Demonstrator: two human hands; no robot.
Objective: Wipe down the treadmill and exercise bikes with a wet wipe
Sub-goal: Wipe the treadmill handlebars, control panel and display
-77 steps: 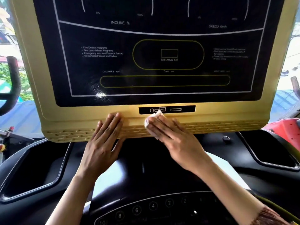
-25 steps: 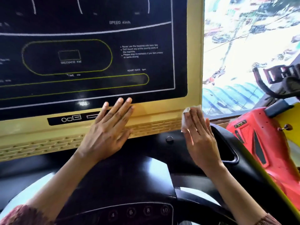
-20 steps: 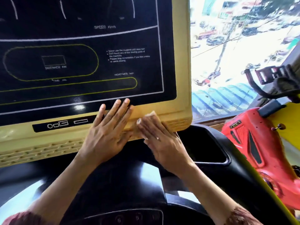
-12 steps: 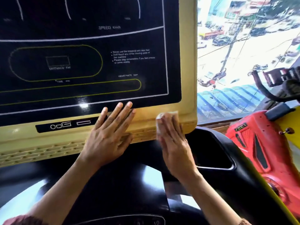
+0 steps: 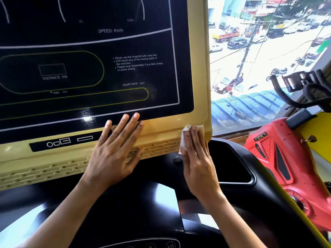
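At the far left, the slotted vent strip [image 5: 53, 169] along the bottom of the treadmill console [image 5: 189, 59] and the small black port panel [image 5: 66, 141] look the same as half a second ago.

The left hand [image 5: 116, 151] has not shifted. It lies flat on the console's lower tan border with its fingers straight and spread, the tips reaching the edge of the black display [image 5: 89, 68]. It holds nothing and seems only to brace the person.

The change is in the right hand [image 5: 197, 161]. A moment ago it was close beside the left hand, and it has since slid rightward along the border. It now sits just short of the console's lower right corner. Its fingers are straight and together, pressing the wet wipe [image 5: 184, 140] flat against the plastic rather than curling round it. White edges of the wipe show above the fingertips and to their left. The round black button [image 5: 177, 159] sits just left of the hand's near side.

I read this as back-and-forth strokes finishing the right end of the lower border, so this strip is probably nearly done.

Further right, the black recessed tray [image 5: 232, 161] shows no contact yet. The red exercise bike [image 5: 279, 158] and its handlebar [image 5: 304, 97] stand beside the window [image 5: 268, 51], untouched. A large share of the task seems to remain.
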